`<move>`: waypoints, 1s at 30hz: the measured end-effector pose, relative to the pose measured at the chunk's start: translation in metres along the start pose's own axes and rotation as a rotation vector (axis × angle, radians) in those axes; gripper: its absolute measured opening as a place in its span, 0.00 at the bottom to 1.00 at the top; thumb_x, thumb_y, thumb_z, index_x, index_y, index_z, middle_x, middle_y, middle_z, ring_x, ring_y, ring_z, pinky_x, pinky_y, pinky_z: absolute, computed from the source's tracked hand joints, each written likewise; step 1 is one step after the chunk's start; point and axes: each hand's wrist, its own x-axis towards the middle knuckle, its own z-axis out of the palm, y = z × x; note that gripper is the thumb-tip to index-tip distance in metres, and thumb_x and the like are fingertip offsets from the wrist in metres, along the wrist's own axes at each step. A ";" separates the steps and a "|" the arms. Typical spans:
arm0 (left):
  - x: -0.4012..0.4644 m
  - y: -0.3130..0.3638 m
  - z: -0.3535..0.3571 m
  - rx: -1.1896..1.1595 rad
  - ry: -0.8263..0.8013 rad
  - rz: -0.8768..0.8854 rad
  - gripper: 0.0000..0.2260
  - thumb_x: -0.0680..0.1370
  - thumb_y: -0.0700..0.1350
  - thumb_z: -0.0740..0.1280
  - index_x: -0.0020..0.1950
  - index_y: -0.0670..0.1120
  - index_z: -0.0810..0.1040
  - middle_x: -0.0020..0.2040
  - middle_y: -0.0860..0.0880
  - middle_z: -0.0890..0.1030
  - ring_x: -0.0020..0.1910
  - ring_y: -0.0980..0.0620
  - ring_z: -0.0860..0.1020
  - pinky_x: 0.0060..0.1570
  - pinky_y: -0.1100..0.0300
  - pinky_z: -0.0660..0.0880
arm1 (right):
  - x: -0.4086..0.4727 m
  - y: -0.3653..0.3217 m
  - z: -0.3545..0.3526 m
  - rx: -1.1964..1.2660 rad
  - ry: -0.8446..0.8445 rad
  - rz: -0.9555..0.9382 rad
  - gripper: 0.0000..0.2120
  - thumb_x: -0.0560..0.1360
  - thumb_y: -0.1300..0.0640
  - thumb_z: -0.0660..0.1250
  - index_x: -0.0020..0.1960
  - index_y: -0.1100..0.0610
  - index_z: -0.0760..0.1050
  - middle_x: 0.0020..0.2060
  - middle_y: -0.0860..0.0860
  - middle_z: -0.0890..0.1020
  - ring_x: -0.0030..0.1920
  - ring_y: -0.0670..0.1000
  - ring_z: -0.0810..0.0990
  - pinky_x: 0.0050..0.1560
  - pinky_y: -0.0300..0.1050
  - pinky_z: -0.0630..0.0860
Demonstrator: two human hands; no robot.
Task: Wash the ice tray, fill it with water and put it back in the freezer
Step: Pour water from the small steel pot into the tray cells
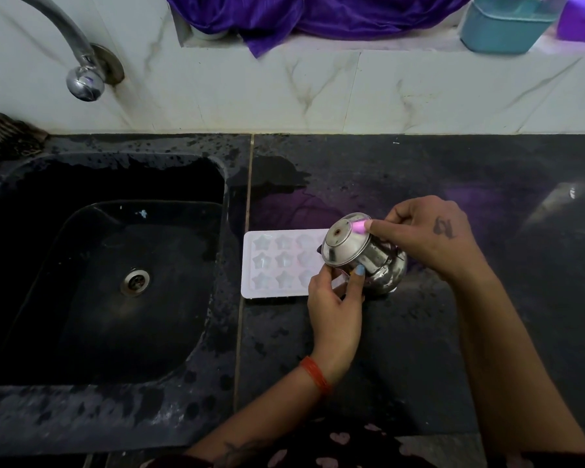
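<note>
Black polished stone forms the counter [419, 349] in front of you, speckled with water drops and split by one thin pale seam. Set into its left part is one black sink [81, 298], rounded at the corners, with a single round metal drain in its floor. Behind runs a white marble-veined wall, from which one curved steel tap [78, 59] arches out over the sink. On the ledge above lie a crumpled purple cloth [301, 15] and one teal plastic container [500, 25].

The ice tray [274, 265] lies flat on the counter just right of the sink: one white rectangular tray with star-shaped cups, three rows visible, its right end hidden behind your hands. You tip one shiny steel pot [362, 255], round-bellied, over that right end, its base turned toward the sink. Your right hand [429, 234] curls around the pot from the right, thumb on its base. Your left hand [335, 298] grips it from below, fingertips on the steel, at the tray's near right corner. One red thread band circles your left wrist.
</note>
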 end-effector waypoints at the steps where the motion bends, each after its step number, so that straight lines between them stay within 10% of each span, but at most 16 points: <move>1: 0.000 0.000 0.000 -0.007 0.000 -0.003 0.26 0.61 0.75 0.66 0.52 0.64 0.78 0.56 0.47 0.80 0.54 0.48 0.80 0.56 0.44 0.77 | 0.000 0.000 0.000 -0.001 -0.002 -0.002 0.20 0.67 0.39 0.72 0.30 0.55 0.78 0.24 0.49 0.79 0.30 0.48 0.77 0.39 0.50 0.78; 20: -0.003 0.007 0.005 0.012 0.003 0.036 0.24 0.66 0.66 0.67 0.59 0.57 0.77 0.57 0.48 0.79 0.53 0.52 0.81 0.55 0.48 0.79 | 0.000 0.009 -0.007 0.147 -0.038 0.045 0.21 0.62 0.37 0.71 0.30 0.55 0.79 0.27 0.50 0.81 0.31 0.45 0.77 0.40 0.46 0.75; 30: -0.007 0.020 0.010 0.150 0.016 0.117 0.16 0.75 0.46 0.70 0.63 0.47 0.76 0.55 0.50 0.72 0.54 0.55 0.77 0.42 0.79 0.70 | -0.003 0.025 -0.012 0.389 -0.001 0.065 0.15 0.67 0.48 0.73 0.27 0.55 0.78 0.26 0.52 0.80 0.28 0.47 0.74 0.36 0.47 0.71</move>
